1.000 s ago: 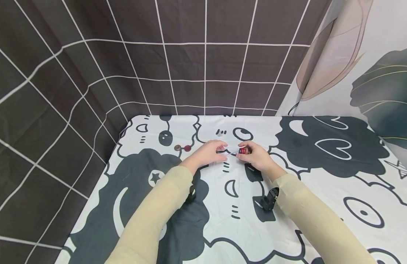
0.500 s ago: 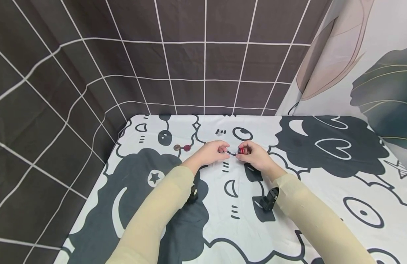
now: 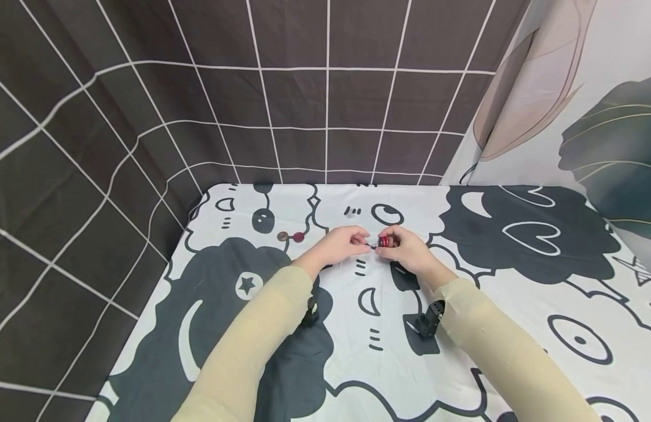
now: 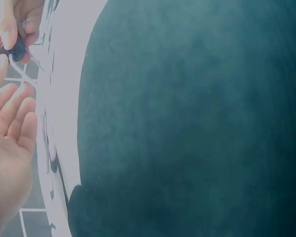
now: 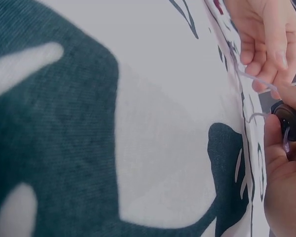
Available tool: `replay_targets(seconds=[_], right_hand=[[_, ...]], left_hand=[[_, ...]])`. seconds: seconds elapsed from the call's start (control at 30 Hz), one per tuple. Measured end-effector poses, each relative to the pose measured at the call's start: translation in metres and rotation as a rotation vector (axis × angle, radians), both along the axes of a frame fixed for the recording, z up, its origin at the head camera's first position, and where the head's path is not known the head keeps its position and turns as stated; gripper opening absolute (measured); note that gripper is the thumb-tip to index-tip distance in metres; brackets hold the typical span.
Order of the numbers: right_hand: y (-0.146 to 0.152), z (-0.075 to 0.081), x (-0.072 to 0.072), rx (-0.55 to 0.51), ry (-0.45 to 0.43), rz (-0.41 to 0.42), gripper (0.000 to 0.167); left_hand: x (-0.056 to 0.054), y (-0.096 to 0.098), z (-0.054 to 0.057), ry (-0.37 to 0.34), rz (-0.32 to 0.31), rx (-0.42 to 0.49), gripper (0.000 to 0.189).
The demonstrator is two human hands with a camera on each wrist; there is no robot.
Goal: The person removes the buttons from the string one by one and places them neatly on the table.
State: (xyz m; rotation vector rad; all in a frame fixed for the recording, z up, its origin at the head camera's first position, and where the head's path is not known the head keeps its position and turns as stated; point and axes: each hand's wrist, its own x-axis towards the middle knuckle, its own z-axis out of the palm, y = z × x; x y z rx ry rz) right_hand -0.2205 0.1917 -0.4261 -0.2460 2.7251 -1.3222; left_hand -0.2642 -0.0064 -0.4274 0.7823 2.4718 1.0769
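Hands closer together, right pinching buttons

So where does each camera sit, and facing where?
Head: head-worn, facing forward and down at the cloth; left hand, right hand and sleeves show.
Left wrist: worn there, facing the work; left hand at left edge, right hand above.
Right wrist: worn there, facing the work; right hand at right edge, left hand above.
Both wrist views share the black button and thread.

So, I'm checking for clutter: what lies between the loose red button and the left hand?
Just bare printed cloth between the red button and left hand, in the head view.
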Motion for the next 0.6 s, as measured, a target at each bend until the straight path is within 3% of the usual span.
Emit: replay_targets(seconds=[0.6], right_hand=[[-0.0044, 0.0, 0.0032, -0.059, 0.009, 0.026, 0.032]], left_hand=[[0.0038, 0.0059, -0.0015, -0.031, -0.003, 0.024, 0.037]])
